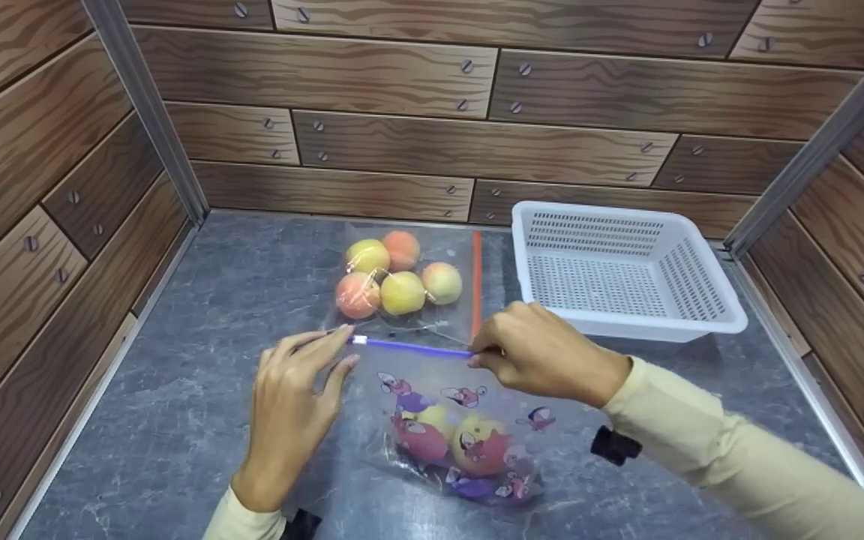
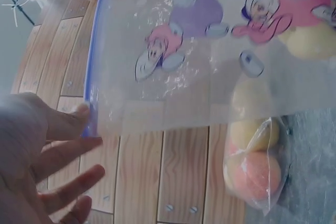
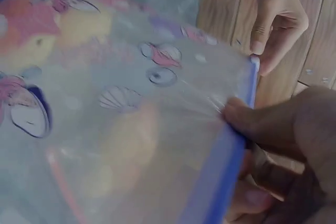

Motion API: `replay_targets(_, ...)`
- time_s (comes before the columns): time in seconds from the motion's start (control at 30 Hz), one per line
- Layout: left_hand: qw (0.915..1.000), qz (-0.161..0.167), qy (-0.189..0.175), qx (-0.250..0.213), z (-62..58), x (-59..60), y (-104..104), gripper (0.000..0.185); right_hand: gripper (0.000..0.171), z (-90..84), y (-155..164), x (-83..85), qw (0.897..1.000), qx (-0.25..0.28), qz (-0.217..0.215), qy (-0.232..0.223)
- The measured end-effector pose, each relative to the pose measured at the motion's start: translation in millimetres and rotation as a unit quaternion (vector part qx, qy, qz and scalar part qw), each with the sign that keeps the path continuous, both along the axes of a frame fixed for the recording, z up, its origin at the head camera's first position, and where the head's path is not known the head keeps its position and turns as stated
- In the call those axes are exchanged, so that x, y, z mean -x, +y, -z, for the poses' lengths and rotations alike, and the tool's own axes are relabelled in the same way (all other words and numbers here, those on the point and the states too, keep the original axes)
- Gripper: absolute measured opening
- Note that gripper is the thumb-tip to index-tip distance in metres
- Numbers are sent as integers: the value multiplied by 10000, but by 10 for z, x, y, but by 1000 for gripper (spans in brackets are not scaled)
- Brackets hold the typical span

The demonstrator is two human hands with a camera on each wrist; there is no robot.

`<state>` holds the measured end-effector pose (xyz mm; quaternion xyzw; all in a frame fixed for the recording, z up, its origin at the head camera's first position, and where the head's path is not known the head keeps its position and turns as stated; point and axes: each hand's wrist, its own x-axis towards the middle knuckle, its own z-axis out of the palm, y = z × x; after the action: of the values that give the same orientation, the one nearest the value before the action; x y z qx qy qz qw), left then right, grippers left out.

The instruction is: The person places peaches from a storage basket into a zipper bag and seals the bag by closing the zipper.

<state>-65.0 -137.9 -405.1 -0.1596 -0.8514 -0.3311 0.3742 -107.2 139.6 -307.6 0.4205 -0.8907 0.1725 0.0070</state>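
Note:
A clear zip bag (image 1: 432,382) with pink and purple cartoon prints hangs by its blue zip strip (image 1: 417,346). Yellow and red round fruits (image 1: 481,446), apparently peaches or apples, lie in its lower part. My left hand (image 1: 289,397) pinches the strip's left end, right by the white slider (image 1: 359,340), its other fingers spread in the left wrist view. Farther along the strip, my right hand (image 1: 544,352) grips the bag's top edge between thumb and curled fingers. In the right wrist view the bag's plastic (image 3: 173,108) is pulled into creases at the right thumb.
Behind the held bag lies a second clear bag (image 1: 432,319) with a red strip (image 1: 476,277), holding several similar fruits (image 1: 402,292). A white perforated plastic basket (image 1: 627,322) stands at the back right. Wood-patterned walls (image 1: 372,135) enclose the grey tabletop (image 1: 154,375) on three sides.

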Motion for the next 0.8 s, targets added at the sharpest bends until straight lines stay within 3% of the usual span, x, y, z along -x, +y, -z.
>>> replay_targets(0.23, 9965, -333, -664, -386, 74, -221, 43, 56, 10, -146, -184, 35, 9864, 567, 812, -1311)
replay_targets(0.37, 9914, -199, -1264, -273, 178, -276, 88, 54, 15, -145, -379, 93, 9762, 746, 1187, -1658)
replay_targets(0.47, 9800, 25, -1986, -107, 279, -296, 113, 54, 12, -134, -592, 120, 9612, 1101, 1473, -2057)
replay_targets(0.57, 9624, 150, -2704, -196, 378, -289, 105, 57, 9, -116, -832, 117, 9351, 1724, 1703, -2586)
replay_targets(0.67, 9474, 28, -3165, -482, 451, -255, 74, 59, 10, -57, -1037, 97, 9013, 2476, 1814, -3056)
replay_targets(0.8, 9435, -182, -3255, -590, 543, -179, 47, 58, 11, 155, -1101, 61, 8520, 3412, 1890, -3493)
